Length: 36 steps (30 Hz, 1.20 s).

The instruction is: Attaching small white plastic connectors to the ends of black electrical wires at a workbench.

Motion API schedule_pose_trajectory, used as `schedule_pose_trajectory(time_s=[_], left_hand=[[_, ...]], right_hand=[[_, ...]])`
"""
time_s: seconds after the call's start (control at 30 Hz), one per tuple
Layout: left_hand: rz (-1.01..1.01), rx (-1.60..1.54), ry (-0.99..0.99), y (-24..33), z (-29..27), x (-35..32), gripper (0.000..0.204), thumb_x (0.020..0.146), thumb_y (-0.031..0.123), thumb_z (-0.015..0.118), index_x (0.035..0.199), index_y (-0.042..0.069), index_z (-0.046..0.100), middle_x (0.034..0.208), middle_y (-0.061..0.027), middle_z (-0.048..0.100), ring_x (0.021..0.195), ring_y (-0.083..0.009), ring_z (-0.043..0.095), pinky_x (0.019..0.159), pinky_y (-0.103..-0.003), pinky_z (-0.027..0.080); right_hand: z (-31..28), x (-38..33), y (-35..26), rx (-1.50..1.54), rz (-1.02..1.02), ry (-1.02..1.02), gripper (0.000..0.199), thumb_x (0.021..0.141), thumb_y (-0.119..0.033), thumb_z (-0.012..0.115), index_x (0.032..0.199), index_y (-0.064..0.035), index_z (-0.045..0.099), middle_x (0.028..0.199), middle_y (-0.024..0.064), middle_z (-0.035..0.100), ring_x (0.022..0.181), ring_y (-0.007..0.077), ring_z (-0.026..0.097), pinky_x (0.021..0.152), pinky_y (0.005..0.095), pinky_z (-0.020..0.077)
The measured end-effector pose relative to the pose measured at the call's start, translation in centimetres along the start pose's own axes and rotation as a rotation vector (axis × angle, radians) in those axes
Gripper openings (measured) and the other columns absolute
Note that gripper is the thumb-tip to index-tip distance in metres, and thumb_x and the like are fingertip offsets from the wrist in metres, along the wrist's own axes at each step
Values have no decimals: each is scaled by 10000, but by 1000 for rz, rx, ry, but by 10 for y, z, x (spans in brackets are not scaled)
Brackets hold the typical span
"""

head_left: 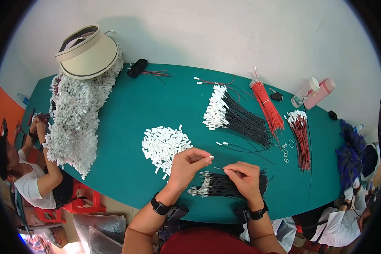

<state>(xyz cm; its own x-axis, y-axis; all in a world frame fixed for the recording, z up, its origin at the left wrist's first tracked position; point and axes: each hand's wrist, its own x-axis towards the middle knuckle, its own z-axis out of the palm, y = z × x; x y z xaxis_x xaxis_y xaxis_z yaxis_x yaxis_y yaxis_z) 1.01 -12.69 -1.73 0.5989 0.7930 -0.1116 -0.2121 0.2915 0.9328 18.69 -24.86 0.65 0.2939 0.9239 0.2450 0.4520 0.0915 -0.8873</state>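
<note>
- At the far left edge a seated person (pixel 34 178) in a white top leans over the green surface (pixel 127 110), both hands close together at its corner.
- Beside them lies a large shaggy heap of finished white-tipped wires (pixel 78 114), bristly in texture, with a cream sun visor (pixel 89 51) resting on its top.
- A small black pouch (pixel 137 67) sits near the back edge, thin dark and red wires trailing from it.
- A loose pile of small white plastic connector housings (pixel 164 144), short rectangular blocks, lies just left of the hands.
- The left hand (pixel 188 163) has its fingers pressed together in a pinch on one white connector housing (pixel 210 157), held above the surface just off the pile.
- The right hand (pixel 245 175) pinches a thin black wire (pixel 221 169) between thumb and forefinger, its bare metal end pointing at the housing, close but apart.
- Under the right hand lies a flat bundle of black wires (pixel 218 186) with silvery crimped ends.
- Further back, a fan of black wires already capped in white (pixel 235 116) spreads across the surface.
- A tied bundle of red wires (pixel 266 106) lies to its right, then a red-and-black bundle (pixel 300 137), with a few small rubber bands (pixel 287 148) between them.
- A clear bottle (pixel 305 92) and a pink bottle (pixel 321 92) lie at the back right.
- Both wrists carry black bands.
</note>
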Motion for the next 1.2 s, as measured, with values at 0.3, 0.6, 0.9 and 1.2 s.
schedule_pose_trajectory(time_s=[0.3, 0.6, 0.9, 1.2], left_hand=[[25, 158, -39, 0, 5, 1, 110, 972, 23, 675, 1064, -26, 711, 953, -95, 746, 889, -138, 714, 822, -254, 561], [-10, 17, -66, -5, 6, 2, 119, 1003, 26, 619, 1106, -25, 650, 1006, -158, 754, 899, -161, 714, 840, -294, 579], [18, -25, -58, -5, 3, 6, 110, 998, 30, 630, 1096, -20, 622, 1044, -178, 753, 933, -173, 721, 843, -287, 580], [-100, -256, -30, -4, 9, 2, 93, 984, 45, 664, 1066, 1, 664, 1085, -174, 736, 933, -174, 712, 838, -289, 582]], right_hand=[[4, -1, -5, -32, -47, 79, 94, 842, -29, 787, 935, -42, 779, 644, 27, 595, 509, 85, 433, 473, 264, 301], [6, -5, -7, -26, -80, 70, 94, 841, -34, 788, 935, -41, 776, 636, 27, 583, 506, 89, 432, 472, 266, 306], [8, -4, -8, -34, -112, 72, 80, 847, -17, 776, 926, -26, 773, 670, 34, 629, 514, 76, 452, 478, 250, 317], [9, 0, -4, -24, -65, 162, 85, 838, -13, 789, 921, -4, 774, 690, 44, 648, 537, 76, 485, 496, 244, 335]])
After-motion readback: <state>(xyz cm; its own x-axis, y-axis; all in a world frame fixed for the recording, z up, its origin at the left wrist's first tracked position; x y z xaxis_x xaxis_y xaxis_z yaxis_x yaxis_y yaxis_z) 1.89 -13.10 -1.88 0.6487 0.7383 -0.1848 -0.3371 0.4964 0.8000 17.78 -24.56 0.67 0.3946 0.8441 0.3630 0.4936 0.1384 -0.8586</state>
